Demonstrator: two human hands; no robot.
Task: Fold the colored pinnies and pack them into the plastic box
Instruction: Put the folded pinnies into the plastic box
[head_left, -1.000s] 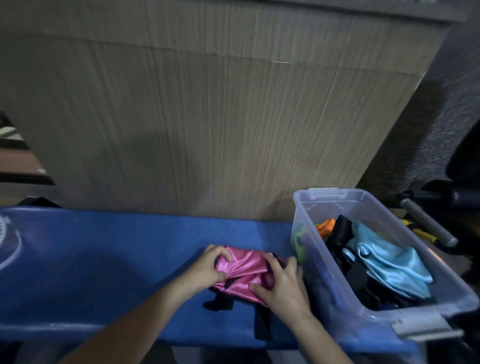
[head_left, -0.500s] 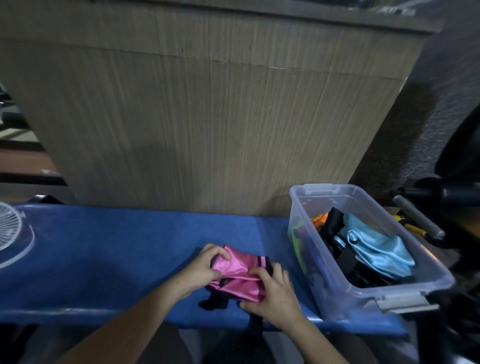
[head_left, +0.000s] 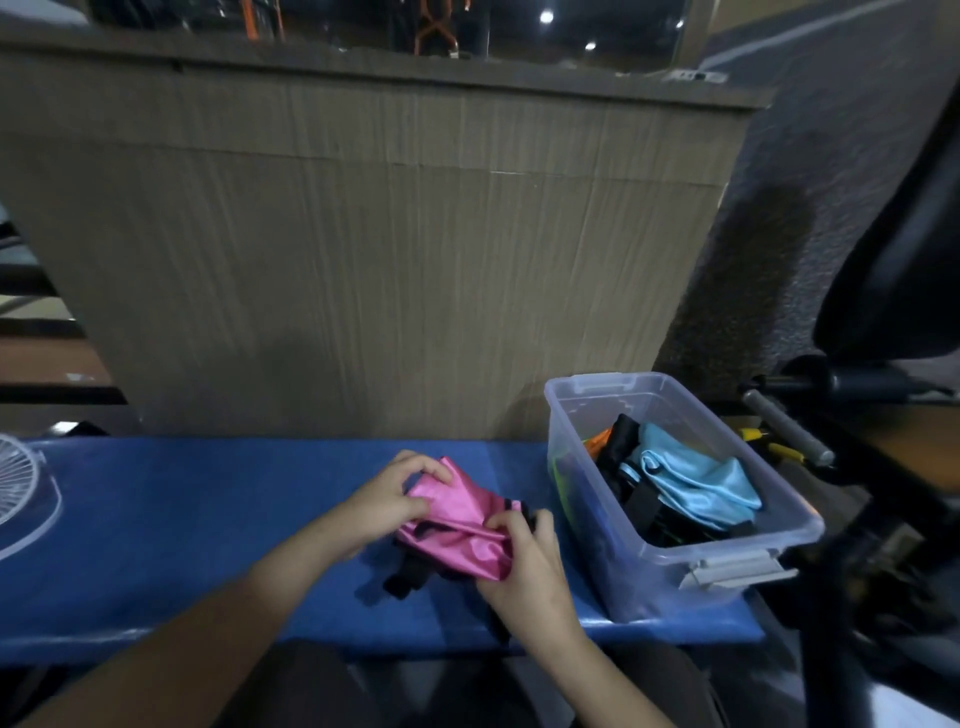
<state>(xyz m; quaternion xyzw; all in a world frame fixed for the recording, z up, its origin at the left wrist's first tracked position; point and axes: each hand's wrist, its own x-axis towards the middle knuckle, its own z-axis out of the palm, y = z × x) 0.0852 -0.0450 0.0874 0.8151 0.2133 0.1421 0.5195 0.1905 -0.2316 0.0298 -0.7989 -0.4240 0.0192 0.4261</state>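
A shiny pink pinny (head_left: 462, 525) with black trim lies bunched into a small bundle on the blue bench (head_left: 197, 525). My left hand (head_left: 387, 499) pinches its far left corner between thumb and fingers. My right hand (head_left: 530, 564) grips its near right edge, fingers curled over the fabric. Black straps (head_left: 408, 577) trail out beneath the bundle. To the right stands the clear plastic box (head_left: 727, 545), holding a light blue pinny (head_left: 696, 480), black trim and a bit of orange pinny (head_left: 597, 441).
A brown wood-grain panel (head_left: 389, 260) rises right behind the bench. A white wire fan (head_left: 21, 488) sits at the bench's left end. Dark gym equipment with a grey bar (head_left: 784, 426) crowds the right side, close to the box.
The view has tilted up and pulled back. Both hands have kept hold of the pink pinny and gathered it tighter; my right hand has slid to its near right edge.
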